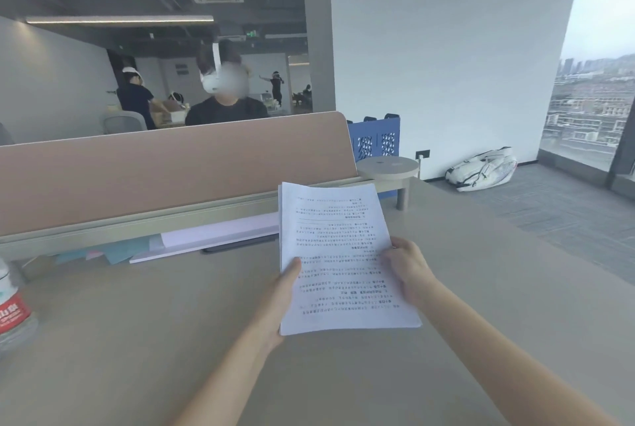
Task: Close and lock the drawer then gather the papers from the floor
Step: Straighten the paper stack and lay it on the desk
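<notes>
Head view. At centre right of the frame I see the papers (340, 254), a thin stack of white sheets printed with rows of small dark text. The print runs upside down from this viewpoint, and the characters are too small to read. The sheet edges are roughly aligned, with a second edge showing along the upper left side of the stack. The stack is held above the tabletop (144, 322), tilted slightly to the right.

My left hand (280, 302) grips the stack's lower left edge: the thumb lies on the top page and the fingers are hidden beneath. My right hand (409, 271) is closed on the right edge, with its fingers curled around the margin. Both forearms enter from the bottom of the frame.

The tabletop is a plain beige surface. Along its far side stands a pinkish-brown partition (171, 168), with flat white sheets and pastel folders (206, 236) lying at its base. A bottle with a red label (13, 312) stands at the left edge of the frame. Beyond the partition sits a person wearing a headset. At upper right, a white bag (481, 169) rests on the grey floor against the wall beside a window.
</notes>
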`<state>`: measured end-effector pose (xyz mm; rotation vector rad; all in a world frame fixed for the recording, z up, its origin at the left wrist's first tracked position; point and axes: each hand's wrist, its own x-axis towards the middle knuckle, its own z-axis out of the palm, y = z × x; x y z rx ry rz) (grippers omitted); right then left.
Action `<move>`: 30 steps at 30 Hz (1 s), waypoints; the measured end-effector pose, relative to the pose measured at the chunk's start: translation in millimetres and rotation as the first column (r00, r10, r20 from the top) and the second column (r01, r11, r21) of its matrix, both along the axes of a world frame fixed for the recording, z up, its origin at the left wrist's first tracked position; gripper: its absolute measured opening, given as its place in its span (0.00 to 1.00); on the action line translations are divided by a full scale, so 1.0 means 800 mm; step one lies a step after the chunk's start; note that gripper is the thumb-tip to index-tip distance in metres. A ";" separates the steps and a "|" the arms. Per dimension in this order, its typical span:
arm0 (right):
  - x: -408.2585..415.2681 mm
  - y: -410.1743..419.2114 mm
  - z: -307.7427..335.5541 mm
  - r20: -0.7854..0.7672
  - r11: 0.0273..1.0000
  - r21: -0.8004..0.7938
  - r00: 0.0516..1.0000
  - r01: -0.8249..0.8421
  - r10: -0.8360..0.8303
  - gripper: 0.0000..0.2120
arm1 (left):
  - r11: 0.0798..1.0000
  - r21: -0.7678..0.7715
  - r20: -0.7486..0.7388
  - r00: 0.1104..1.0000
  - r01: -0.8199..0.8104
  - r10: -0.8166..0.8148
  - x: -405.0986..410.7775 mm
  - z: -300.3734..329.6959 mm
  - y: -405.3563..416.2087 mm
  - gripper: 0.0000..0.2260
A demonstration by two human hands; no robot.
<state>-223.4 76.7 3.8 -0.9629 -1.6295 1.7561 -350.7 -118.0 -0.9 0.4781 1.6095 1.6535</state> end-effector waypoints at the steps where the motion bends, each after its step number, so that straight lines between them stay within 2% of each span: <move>1: 0.006 0.008 -0.001 -0.004 1.000 -0.005 1.000 0.024 -0.024 0.19 | 1.000 0.007 0.009 1.000 -0.016 0.016 0.003 -0.001 0.013 0.16; 5: 0.032 0.041 0.000 0.018 0.996 -0.025 0.996 0.085 -0.085 0.18 | 0.999 0.021 -0.053 0.998 -0.042 0.043 0.014 -0.005 0.061 0.16; 14: 0.074 0.133 -0.009 0.082 0.985 -0.029 0.983 0.168 -0.165 0.19 | 0.995 -0.044 -0.213 0.974 -0.086 0.075 0.042 -0.002 0.173 0.07; 16: 0.080 0.155 -0.013 0.108 0.982 -0.020 0.977 0.185 -0.182 0.18 | 0.994 -0.049 -0.248 0.965 -0.095 0.080 0.047 -0.005 0.194 0.10; 18: 0.085 0.176 -0.017 0.117 0.980 -0.010 0.973 0.200 -0.197 0.16 | 0.993 -0.047 -0.299 0.950 -0.109 0.090 0.050 -0.009 0.214 0.16; 20: 0.090 0.196 -0.020 0.129 0.978 0.013 0.969 0.209 -0.209 0.16 | 0.992 -0.056 -0.371 0.925 -0.110 0.081 0.053 -0.014 0.234 0.23; 22: 0.093 0.214 -0.020 0.151 0.975 0.046 0.964 0.216 -0.221 0.17 | 0.992 -0.084 -0.457 0.889 -0.089 0.041 0.056 -0.018 0.252 0.25; 27: 0.100 0.255 -0.011 0.252 0.970 0.145 0.941 0.195 -0.227 0.19 | 0.969 -0.246 -0.610 0.778 -0.007 -0.149 0.062 -0.027 0.294 0.16; 30: 0.100 0.283 -0.014 0.297 0.961 0.213 0.925 0.179 -0.238 0.19 | 0.961 -0.278 -0.665 0.720 0.009 -0.199 0.063 -0.035 0.319 0.13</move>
